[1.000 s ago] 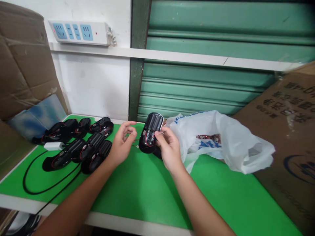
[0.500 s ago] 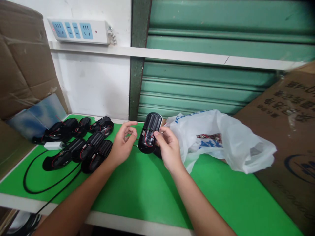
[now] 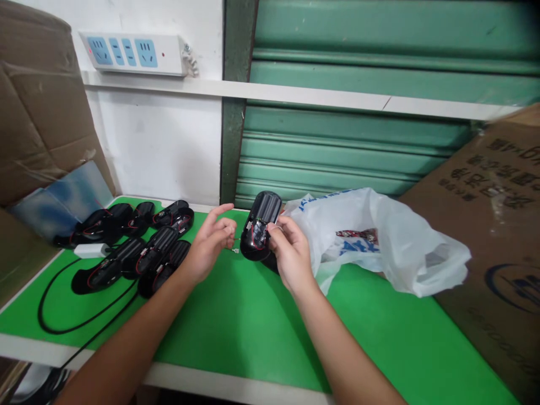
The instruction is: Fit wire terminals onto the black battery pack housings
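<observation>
We see two bare hands reaching in over a green table. The right hand pinches the right edge of a black case between thumb and fingers. The case is tilted up, its open inside facing us, with long slots in the upper half and thin red wires below. It sits just left of the right hand's fingertips and to the right of the left hand, between the two. The left hand has its index finger stretched toward the case and its other fingers curled in near the thumb, apart from the case. A small metal tip shows in the gap by those fingers; we cannot tell whether they grip it or its wire.

Farther left, we find a group of similar black cases on the table, with a white plug and a looping black cable beside them. Just right of the right hand lies a crumpled white plastic bag. Cardboard boxes stand at both sides, and behind are a green shutter and a wall-mounted power strip.
</observation>
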Motion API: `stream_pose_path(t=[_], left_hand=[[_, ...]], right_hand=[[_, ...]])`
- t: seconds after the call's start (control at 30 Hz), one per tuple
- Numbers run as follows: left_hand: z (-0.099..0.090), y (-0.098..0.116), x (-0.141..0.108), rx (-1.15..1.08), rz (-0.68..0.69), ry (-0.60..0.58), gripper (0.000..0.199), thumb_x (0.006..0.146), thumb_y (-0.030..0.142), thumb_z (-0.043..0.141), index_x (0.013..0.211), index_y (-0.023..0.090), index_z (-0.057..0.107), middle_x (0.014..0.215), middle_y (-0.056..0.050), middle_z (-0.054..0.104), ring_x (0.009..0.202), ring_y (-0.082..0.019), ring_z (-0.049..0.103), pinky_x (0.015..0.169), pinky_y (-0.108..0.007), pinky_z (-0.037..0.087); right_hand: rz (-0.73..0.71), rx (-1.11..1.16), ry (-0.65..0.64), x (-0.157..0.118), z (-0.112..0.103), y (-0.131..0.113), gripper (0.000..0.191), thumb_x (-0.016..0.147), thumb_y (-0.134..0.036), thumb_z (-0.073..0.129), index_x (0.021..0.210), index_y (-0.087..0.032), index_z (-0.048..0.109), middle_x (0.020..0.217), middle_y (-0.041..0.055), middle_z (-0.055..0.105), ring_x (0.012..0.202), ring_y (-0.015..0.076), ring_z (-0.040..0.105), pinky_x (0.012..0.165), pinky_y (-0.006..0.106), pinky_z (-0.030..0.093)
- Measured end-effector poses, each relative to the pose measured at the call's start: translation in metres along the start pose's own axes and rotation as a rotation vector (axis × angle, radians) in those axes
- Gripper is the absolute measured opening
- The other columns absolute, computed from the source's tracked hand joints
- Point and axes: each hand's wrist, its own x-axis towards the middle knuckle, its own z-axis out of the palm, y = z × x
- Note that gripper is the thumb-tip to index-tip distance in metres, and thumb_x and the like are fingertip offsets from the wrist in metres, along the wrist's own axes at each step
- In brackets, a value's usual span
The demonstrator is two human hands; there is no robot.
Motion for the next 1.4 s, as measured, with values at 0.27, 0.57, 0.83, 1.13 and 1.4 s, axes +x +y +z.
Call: stream_pose_path(t=[0.27,0.57,0.83,1.13,1.4], left_hand=[[0.0019,0.0010,-0.0020,-0.085,-0.030,-0.048,0.058,0.084,0.039,0.079,0.135,0.020,0.058,0.078,0.003,0.058,0.069,-0.013,0.051,0.063,-0.026,0.043],[0.0023,0.0000,-0.0031,-0.079,-0.021,-0.055,0.058,0.085,0.037,0.081,0.135,0.020,0.058,0.077,0.004,0.058,0.069,-0.012,0.051,0.063,-0.025,0.042],[0.0025,-0.0008,-0.0022,-0.082,-0.013,-0.063,0.055,0.085,0.036,0.080,0.133,0.020,0.059,0.076,0.004,0.059,0.068,-0.012,0.052,0.062,-0.026,0.041],[0.0033,0.0007,-0.0020,-0.082,-0.022,-0.062,0.056,0.083,0.033,0.078,0.134,0.019,0.058,0.075,0.004,0.058,0.067,-0.013,0.050,0.062,-0.026,0.040],[0.0040,0.0001,-0.0022,-0.062,-0.047,-0.034,0.060,0.082,0.032,0.076,0.136,0.020,0.054,0.075,0.005,0.057,0.068,-0.013,0.050,0.062,-0.027,0.038]], right_hand=[[0.002,0.021,0.021,0.0004,0.0006,-0.0013,0.036,0.072,-0.051,0.085,0.090,-0.025,0.066,0.081,-0.0043,0.063,0.070,0.0141,0.055,0.063,0.025,0.044],[0.031,0.043,0.008,-0.0009,0.0024,-0.0037,0.036,0.070,-0.049,0.087,0.089,-0.025,0.067,0.081,-0.0044,0.062,0.069,0.0135,0.053,0.061,0.025,0.042],[0.045,0.035,-0.005,-0.0021,0.0033,-0.0048,0.037,0.070,-0.050,0.086,0.090,-0.026,0.067,0.080,-0.0037,0.063,0.070,0.0149,0.054,0.062,0.026,0.045],[0.043,0.018,0.002,-0.0018,0.0027,-0.0035,0.038,0.071,-0.051,0.086,0.092,-0.025,0.067,0.081,-0.0037,0.063,0.071,0.0149,0.055,0.063,0.027,0.043],[0.041,0.018,-0.023,-0.0033,0.0035,-0.0047,0.038,0.072,-0.053,0.086,0.092,-0.026,0.067,0.084,-0.0025,0.065,0.072,0.0159,0.057,0.064,0.028,0.047]])
